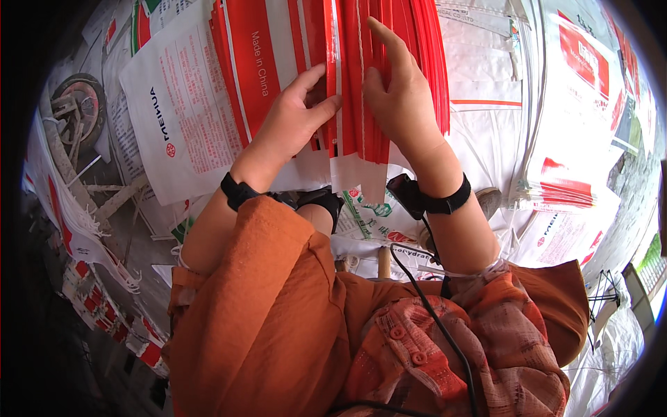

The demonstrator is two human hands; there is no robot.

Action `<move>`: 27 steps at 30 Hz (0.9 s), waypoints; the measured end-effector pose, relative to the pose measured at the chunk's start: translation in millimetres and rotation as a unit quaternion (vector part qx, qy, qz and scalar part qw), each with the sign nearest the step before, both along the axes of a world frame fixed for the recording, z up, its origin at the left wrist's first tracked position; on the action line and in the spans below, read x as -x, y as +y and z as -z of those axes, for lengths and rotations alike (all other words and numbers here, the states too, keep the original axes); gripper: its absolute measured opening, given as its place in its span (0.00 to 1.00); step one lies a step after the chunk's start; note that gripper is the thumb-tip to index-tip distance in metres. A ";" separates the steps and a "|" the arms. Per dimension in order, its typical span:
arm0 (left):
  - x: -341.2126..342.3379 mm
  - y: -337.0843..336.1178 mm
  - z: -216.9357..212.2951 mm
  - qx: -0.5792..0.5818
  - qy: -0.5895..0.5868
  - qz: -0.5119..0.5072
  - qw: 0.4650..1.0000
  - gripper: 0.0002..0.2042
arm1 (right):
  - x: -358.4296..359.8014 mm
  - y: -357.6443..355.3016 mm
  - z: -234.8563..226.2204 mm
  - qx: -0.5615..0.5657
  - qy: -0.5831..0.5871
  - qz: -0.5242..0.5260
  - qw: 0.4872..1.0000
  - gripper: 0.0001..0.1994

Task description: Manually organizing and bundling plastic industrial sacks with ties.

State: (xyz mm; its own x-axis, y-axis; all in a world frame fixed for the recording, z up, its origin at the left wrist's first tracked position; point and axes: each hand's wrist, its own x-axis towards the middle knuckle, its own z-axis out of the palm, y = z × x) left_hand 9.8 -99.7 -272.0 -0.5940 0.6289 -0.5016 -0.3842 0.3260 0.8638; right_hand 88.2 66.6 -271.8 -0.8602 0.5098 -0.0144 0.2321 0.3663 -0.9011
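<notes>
A thick stack of red and white woven sacks [250, 55] lies in front of me, its sewn red edges [417, 83] fanned upright toward the right. My left hand [288, 118] is at the middle of the stack, thumb against the edge of one red and white sack [333, 76] and index finger beside it; its other fingers are hidden. To the right, my right hand [404, 97] rests on the red edges, index finger stretched forward and thumb apart. Its remaining fingers are out of sight. Black bands circle both wrists.
White printed sacks [184, 111] spread out left of the stack. A small wheel on a cart frame [80, 111] stands at the far left. More red and white sacks [563, 187] are piled on the right. A black cable [431, 306] runs down over my orange clothing.
</notes>
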 end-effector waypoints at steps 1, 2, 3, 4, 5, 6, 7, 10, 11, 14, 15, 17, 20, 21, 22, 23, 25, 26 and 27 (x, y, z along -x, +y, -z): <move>-2.4 -1.9 5.5 -0.014 0.038 0.025 0.999 0.24 | 1.2 0.0 -1.6 0.000 0.000 -0.001 1.000 0.19; -3.6 -2.7 8.5 -0.027 0.075 0.050 0.996 0.26 | 1.9 0.1 -2.6 -0.020 -0.023 -0.032 0.999 0.19; -3.1 -4.0 8.0 -0.027 0.075 0.050 0.996 0.26 | 2.4 -0.1 -2.9 -0.041 -0.047 -0.063 0.996 0.19; -2.1 -6.5 6.7 -0.030 0.100 0.076 0.992 0.29 | 3.1 -1.4 -2.2 -0.041 -0.046 -0.063 0.996 0.19; -1.6 -7.2 6.4 -0.035 0.123 0.102 0.987 0.31 | 3.9 -2.6 -0.7 -0.056 -0.018 -0.051 0.997 0.19; -1.9 -6.9 7.1 -0.035 0.123 0.102 0.986 0.31 | 4.6 -2.9 0.4 -0.070 0.010 -0.039 0.997 0.19; -2.4 -6.9 8.4 -0.048 0.120 0.104 0.986 0.30 | 4.6 -1.3 0.9 -0.071 0.010 -0.039 0.997 0.19; 2.7 -6.8 11.1 0.029 0.286 0.127 0.949 0.30 | 2.8 6.8 2.4 -0.073 -0.017 -0.033 0.997 0.18; 6.0 -7.0 13.0 0.117 0.443 0.143 0.877 0.30 | 1.7 9.7 3.4 -0.061 -0.029 -0.026 0.997 0.17; 14.8 -8.4 19.1 0.185 0.366 -0.054 0.911 0.32 | -3.1 17.1 -2.9 -0.030 -0.062 -0.008 0.998 0.16; 15.5 -11.4 24.4 0.183 0.340 -0.046 0.921 0.36 | -4.3 19.8 -3.8 -0.005 -0.064 -0.007 0.998 0.15; 3.5 -4.7 21.4 0.148 0.248 -0.058 0.956 0.34 | -7.2 24.0 -2.1 0.021 -0.063 -0.013 0.998 0.13; 3.4 -4.2 21.2 0.107 0.116 -0.025 0.987 0.31 | -8.6 26.3 -5.7 0.001 -0.064 -0.023 0.998 0.13; 5.1 -4.7 18.8 0.135 0.095 0.009 0.986 0.29 | -10.6 30.5 -6.9 0.000 -0.064 -0.023 0.998 0.13; 6.4 -4.3 16.1 0.162 0.074 0.043 0.983 0.27 | -13.9 36.9 -8.0 -0.065 -0.056 -0.034 0.996 0.14; 7.5 -3.7 11.9 0.162 0.074 0.043 0.983 0.27 | -15.5 41.1 -9.1 -0.128 -0.048 -0.044 0.990 0.14; 9.0 -2.4 4.6 0.112 0.088 0.025 0.990 0.28 | -13.5 45.7 -12.9 -0.215 -0.003 -0.026 0.976 0.15; 6.5 -3.0 6.8 0.112 0.088 0.024 0.990 0.28 | -12.1 47.2 -16.0 -0.301 0.043 -0.009 0.953 0.16; 2.3 -4.1 11.8 0.075 0.111 0.012 0.991 0.29 | -10.9 43.6 -22.2 -0.354 0.037 -0.027 0.934 0.19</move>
State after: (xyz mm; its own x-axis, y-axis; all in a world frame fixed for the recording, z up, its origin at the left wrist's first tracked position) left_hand 7.5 -103.8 -283.8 -0.6866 0.5726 -0.4480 -0.1802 0.4630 0.8678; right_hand 99.1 110.2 -249.6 -0.8698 0.3256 0.3706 0.1436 0.8858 -0.4412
